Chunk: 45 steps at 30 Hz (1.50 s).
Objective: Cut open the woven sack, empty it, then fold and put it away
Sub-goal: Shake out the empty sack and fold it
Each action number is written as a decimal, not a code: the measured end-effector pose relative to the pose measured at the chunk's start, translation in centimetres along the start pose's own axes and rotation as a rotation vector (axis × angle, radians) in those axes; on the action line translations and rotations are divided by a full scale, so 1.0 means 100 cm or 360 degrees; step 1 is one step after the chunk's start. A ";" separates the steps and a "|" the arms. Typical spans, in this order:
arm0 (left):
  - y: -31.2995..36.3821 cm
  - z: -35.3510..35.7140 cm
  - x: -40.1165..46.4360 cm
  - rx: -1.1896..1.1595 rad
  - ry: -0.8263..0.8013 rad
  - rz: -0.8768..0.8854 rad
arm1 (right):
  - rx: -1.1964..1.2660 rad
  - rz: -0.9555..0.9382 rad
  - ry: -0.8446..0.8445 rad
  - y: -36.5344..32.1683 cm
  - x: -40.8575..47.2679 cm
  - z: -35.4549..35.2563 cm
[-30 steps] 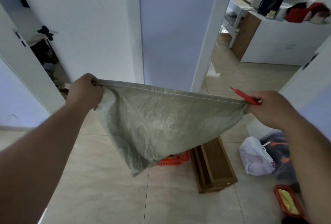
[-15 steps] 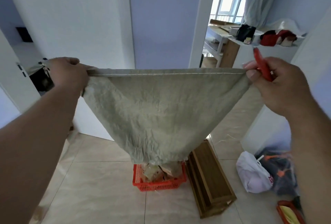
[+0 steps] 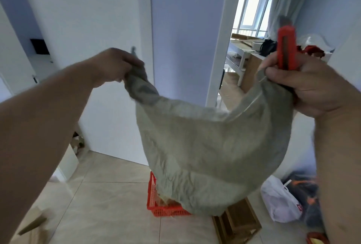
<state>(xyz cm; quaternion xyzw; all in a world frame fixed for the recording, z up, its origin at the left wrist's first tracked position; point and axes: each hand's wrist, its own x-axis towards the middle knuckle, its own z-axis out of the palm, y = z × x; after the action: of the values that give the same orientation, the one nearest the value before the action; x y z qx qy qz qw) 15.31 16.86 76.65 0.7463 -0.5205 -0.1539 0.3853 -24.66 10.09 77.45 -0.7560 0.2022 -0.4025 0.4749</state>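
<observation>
A grey-green woven sack [image 3: 207,152] hangs slack in the air between my two hands, sagging in the middle. My left hand [image 3: 115,66] pinches its left top corner at chest height. My right hand [image 3: 308,85] grips the right top corner together with a red utility knife [image 3: 286,47], which points upward. Below the sack's lower end stands a red plastic basket [image 3: 156,202] on the tiled floor, with pale contents partly hidden by the sack.
A wooden crate [image 3: 238,224] lies on the floor right of the basket. A white plastic bag [image 3: 279,200] and dark bags lie at the right. A white door [image 3: 101,29] stands behind; an open doorway [image 3: 244,58] leads to another room.
The sack's top edge was stretched taut between my hands; now my hands are closer together and the sack sags. My right hand has risen, with the knife pointing up.
</observation>
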 end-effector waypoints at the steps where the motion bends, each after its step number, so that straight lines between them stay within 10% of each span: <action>1: 0.006 0.006 -0.001 0.0070 -0.0150 0.0046 | -0.0074 0.0042 -0.0029 0.003 0.005 0.006; 8: 0.009 0.083 -0.030 -0.0109 -0.0616 0.0257 | -0.0898 0.0307 -0.0097 0.046 0.009 0.065; 15: 0.000 0.133 -0.060 -0.0525 -0.1159 0.0235 | -0.0639 0.0323 -0.0071 0.104 -0.011 0.080; 37: -0.011 0.150 -0.093 -0.0560 -0.0542 0.0169 | 0.0169 0.0589 -0.0366 0.131 -0.043 0.061; 45: 0.000 0.154 -0.111 -0.0413 -0.0812 0.0221 | 0.0566 0.0787 -0.0319 0.139 -0.050 0.053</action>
<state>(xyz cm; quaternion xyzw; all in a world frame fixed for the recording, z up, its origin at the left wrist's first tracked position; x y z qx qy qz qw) 1.02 20.41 64.65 0.5906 -0.6265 -0.3750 0.3438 -22.28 9.99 61.91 -0.6251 0.2585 -0.2275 0.7005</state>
